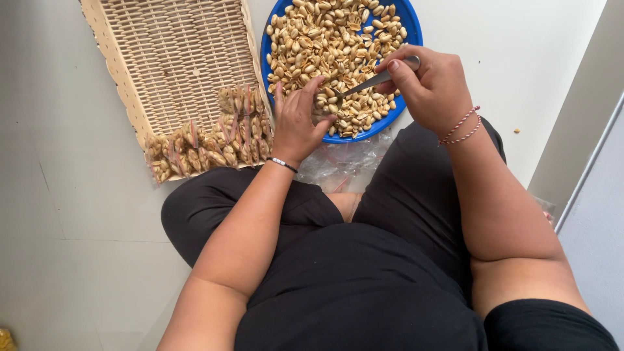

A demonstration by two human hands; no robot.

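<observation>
The right hand [432, 84] is closed around the handle of a metal spoon [364, 86], thumb and fingers pinched near the handle's end, with the bowl of the spoon pointing toward eight o'clock into the peanuts [328, 45]. The peanuts fill a round blue plate [408, 19] that sits on the pale floor [65, 162] at twelve o'clock from the person's lap. The left hand [296, 123] rests at the plate's seven-o'clock edge, fingers loosely curled and spread — the fingertips touch the nuts just beside the spoon's bowl, and it may pinch a small clear bag there, though that is hard to tell. At nine o'clock from the plate lies a woven tray [175, 52], and along its near edge sit rows of small filled packets [208, 143] of nuts. A crumpled heap of clear plastic bags [341, 162] lies between the plate and the person's crossed legs — just under the plate's six-o'clock rim.
</observation>
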